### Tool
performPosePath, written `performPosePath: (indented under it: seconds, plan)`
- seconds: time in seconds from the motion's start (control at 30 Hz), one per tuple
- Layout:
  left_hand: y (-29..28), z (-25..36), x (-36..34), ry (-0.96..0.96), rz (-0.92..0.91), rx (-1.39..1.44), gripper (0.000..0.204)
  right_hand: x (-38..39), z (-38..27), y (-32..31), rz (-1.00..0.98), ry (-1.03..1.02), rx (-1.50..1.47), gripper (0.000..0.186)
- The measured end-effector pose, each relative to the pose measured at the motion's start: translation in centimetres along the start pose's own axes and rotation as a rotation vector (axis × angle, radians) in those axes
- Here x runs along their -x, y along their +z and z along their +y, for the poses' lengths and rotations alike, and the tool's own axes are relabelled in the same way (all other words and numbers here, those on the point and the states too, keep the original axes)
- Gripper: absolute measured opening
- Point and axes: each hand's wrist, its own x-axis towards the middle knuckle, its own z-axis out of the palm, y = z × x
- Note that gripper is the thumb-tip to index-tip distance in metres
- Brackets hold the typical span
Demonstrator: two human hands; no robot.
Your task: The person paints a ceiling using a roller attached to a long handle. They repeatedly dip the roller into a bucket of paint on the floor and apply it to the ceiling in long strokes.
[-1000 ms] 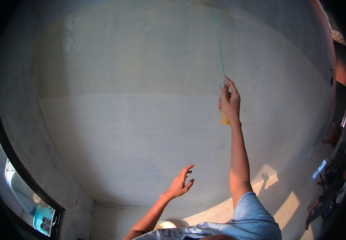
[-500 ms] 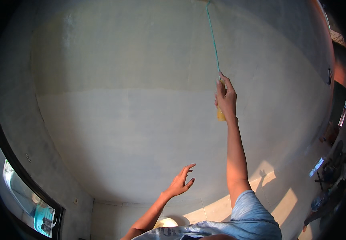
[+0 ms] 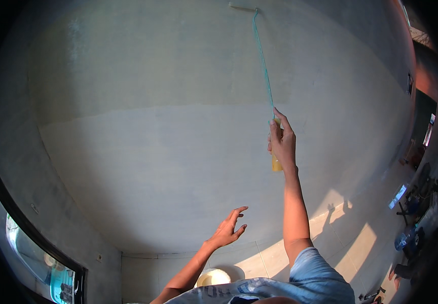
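My right hand (image 3: 283, 141) grips the yellow handle of a paint roller (image 3: 264, 71), arm stretched forward. A long thin teal rod runs up from the handle to the pale roller sleeve, which lies against the wall (image 3: 178, 152) near the top of the view. The wall's upper area looks darker and greenish, its lower area paler grey, with a fairly straight border between them. Lower and to the left, my left hand (image 3: 227, 228) hangs in the air with fingers apart and bent, holding nothing. Close to my body on the floor stands a round pale bucket (image 3: 213, 277), partly hidden by my shirt.
A black-framed window (image 3: 31, 243) is at the lower left, with a teal container (image 3: 62, 285) beyond it. Sunlit patches fall on the tiled floor (image 3: 259, 261). Dark clutter (image 3: 416, 218) stands along the right side, beside a doorway (image 3: 424, 119).
My right hand has drawn the roller lower, so its sleeve now shows on the wall. More of the bucket has come into view. My left hand stays about where it was.
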Motion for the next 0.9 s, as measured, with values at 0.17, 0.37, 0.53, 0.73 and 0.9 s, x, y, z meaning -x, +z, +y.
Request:
performPosePath:
  seconds: [0.17,0.37,0.53,0.73,0.9]
  plan:
    - [-0.1,0.3,0.0,-0.006,-0.010,0.014,0.060,-5.0,-2.5,-0.1,0.028,-0.021,0.034,0.039]
    - [-0.5,1.2,0.0,-0.036,0.002,0.038,0.059,-3.2,-1.6,-0.7,0.014,-0.005,0.016,0.039]
    - [-0.2,0.5,0.1,0.015,0.049,0.007,0.060,3.4,2.4,-1.3,0.005,0.082,0.016,0.040]
    - [-0.3,0.7,0.0,-0.071,-0.012,0.023,0.059,10.2,6.0,-0.3,-0.010,0.190,-0.003,0.039]
    - [-0.1,0.4,0.1,-0.147,-0.055,0.022,0.057,14.2,8.8,-0.4,-0.069,0.259,0.008,0.041]
